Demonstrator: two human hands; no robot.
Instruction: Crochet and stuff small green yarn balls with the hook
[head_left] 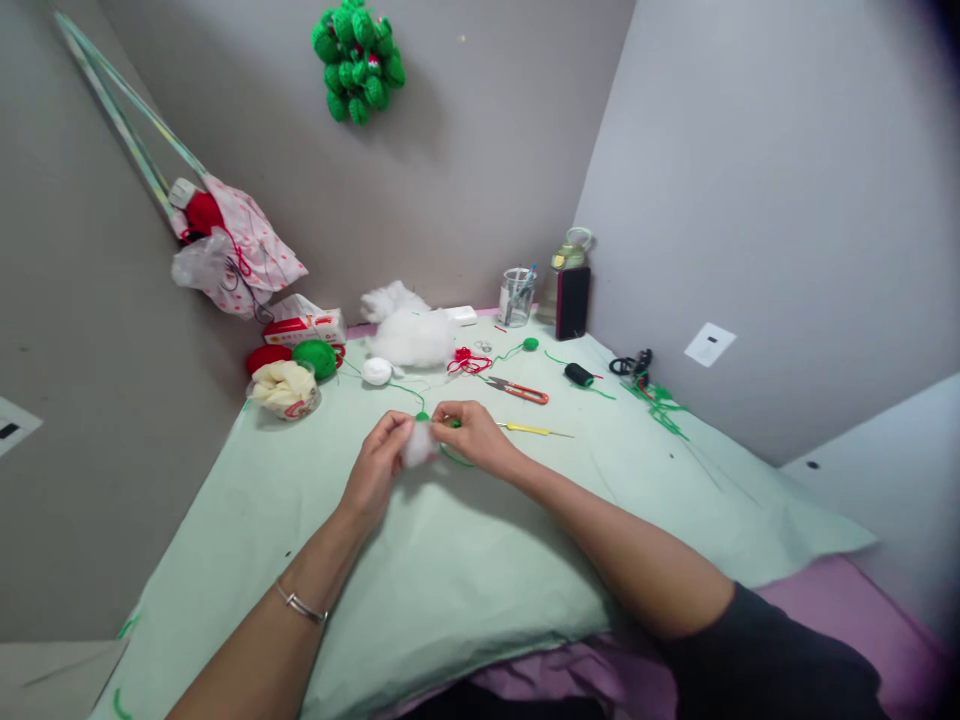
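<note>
My left hand (381,462) pinches a tuft of white stuffing (418,445) over the middle of the table. From the other side my right hand (472,435) closes its fingers at the tuft's upper right edge. A small green crocheted piece (421,417) shows at the top of the tuft, between the hands, and green yarn runs from it. Another bit of green shows by my right fingers; what it belongs to is hidden. Just right of my right hand lies a crochet hook with a yellow handle (529,429). Beyond it are orange-handled thread snips (519,390).
A heap of white stuffing (412,335) lies at the back. Red yarn (469,362), a white yarn ball (376,371), a green yarn ball (315,358) and a bowl (286,390) stand left. A glass jar of pens (517,297), a black phone (573,303) and green yarn scraps (664,408) are right.
</note>
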